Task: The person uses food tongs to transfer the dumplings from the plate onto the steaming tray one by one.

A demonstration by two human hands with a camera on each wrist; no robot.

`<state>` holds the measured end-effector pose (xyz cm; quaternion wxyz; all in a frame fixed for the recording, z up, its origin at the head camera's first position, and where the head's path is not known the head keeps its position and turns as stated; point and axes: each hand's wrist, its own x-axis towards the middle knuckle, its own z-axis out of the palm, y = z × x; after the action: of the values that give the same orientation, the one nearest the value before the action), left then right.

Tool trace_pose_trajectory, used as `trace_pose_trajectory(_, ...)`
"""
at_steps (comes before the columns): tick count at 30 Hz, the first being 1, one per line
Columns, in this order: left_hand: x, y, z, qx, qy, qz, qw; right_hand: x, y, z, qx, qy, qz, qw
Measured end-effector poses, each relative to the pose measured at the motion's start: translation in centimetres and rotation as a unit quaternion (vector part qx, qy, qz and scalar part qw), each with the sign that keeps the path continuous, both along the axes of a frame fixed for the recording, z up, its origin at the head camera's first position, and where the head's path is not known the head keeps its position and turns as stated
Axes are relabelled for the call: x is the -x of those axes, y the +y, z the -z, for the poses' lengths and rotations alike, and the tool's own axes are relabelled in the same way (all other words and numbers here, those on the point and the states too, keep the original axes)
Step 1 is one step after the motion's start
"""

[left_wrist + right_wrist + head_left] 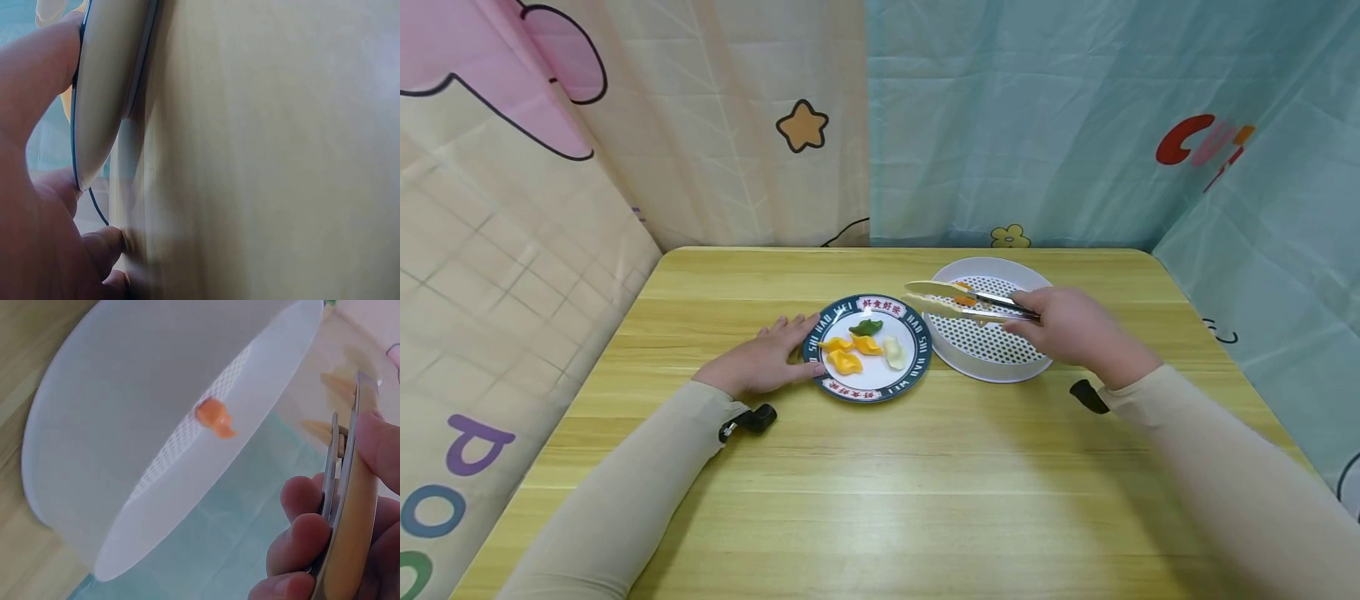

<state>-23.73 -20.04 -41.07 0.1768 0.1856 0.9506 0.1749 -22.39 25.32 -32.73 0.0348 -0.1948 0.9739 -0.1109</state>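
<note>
My left hand [772,354] rests at the left edge of a round plate [904,386], its thumb and fingers spread along the blue patterned rim. Several small dumplings lie on the plate: yellow ones [846,362], a green one [867,327] and a white one [895,353]. In my right hand [1071,327] I grip metal tongs [992,298] with pale tips, held over a white perforated steamer basket [996,372]. The tips point left toward the plate, apart, with nothing seen between them. Inside the basket sits an orange dumpling [215,417], partly behind the tongs in the head view.
The basket stands right beside the plate on a wood-grain table [880,500]. Patterned curtains [1000,125] hang behind the table and along both sides. A black wrist strap [752,419] shows at the left cuff.
</note>
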Motion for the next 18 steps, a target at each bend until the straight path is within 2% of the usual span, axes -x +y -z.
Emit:
trace_pose_trajectory(11,0.1,0.0,0.0,-0.005,-0.007,-0.001,1.0000,0.4,-3.0,0.7,-0.013,0.010,-0.049,0.9987)
trace_pose_trajectory(18,0.2,-0.1,0.1,-0.003,-0.003,0.001,1.0000,0.7,-3.8,1.3,-0.027,0.007,-0.052,0.9983)
